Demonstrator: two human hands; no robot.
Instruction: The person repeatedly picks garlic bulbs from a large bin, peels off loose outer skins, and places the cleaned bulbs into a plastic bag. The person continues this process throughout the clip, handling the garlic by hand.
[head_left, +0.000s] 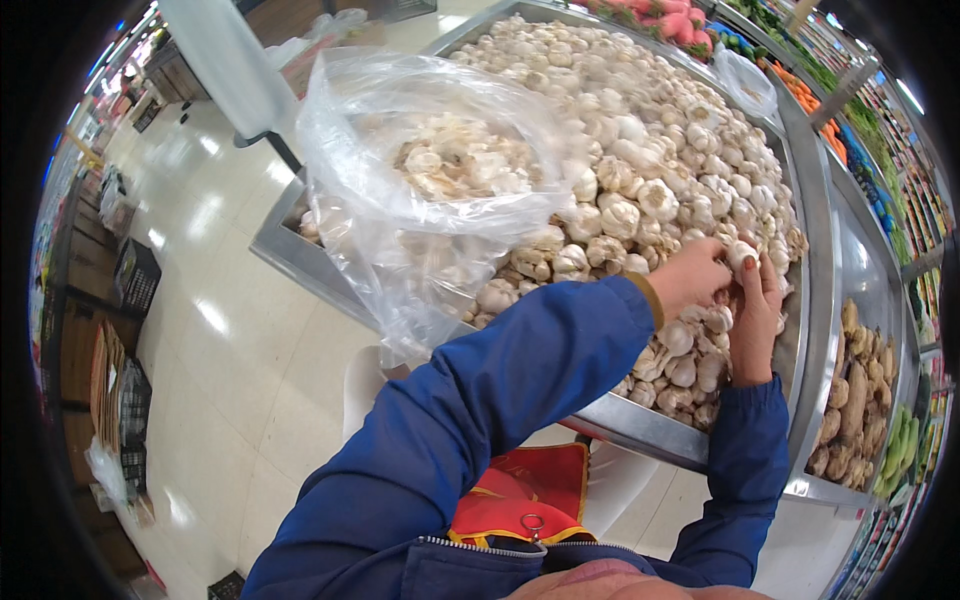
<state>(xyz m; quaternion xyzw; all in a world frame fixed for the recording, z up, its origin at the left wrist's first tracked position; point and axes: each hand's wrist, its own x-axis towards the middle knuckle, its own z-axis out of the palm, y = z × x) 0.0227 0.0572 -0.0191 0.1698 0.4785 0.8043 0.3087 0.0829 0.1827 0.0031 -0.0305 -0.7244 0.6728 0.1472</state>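
A wide metal bin [640, 425] is heaped with whole white garlic bulbs [620, 218]. Over its right side, both my hands meet at one garlic bulb [741, 254]. My right hand [757, 315] grips this bulb, its thumb pressed against the pale skin. From the left, my left hand [694, 277] reaches in with curled fingers closed at the same bulb; its fingertips are partly hidden. A large clear plastic bag [345, 170] rests open on the garlic heap to the left. Loose papery garlic skins [465, 160] lie inside it.
Brown root vegetables [852, 400] fill a metal bin at the right, with green vegetables [900, 452] beside them. Pink-red radishes [672, 22] and carrots [800, 90] lie at the far side. Black crates [138, 275] stand along the left across a tiled floor [225, 310].
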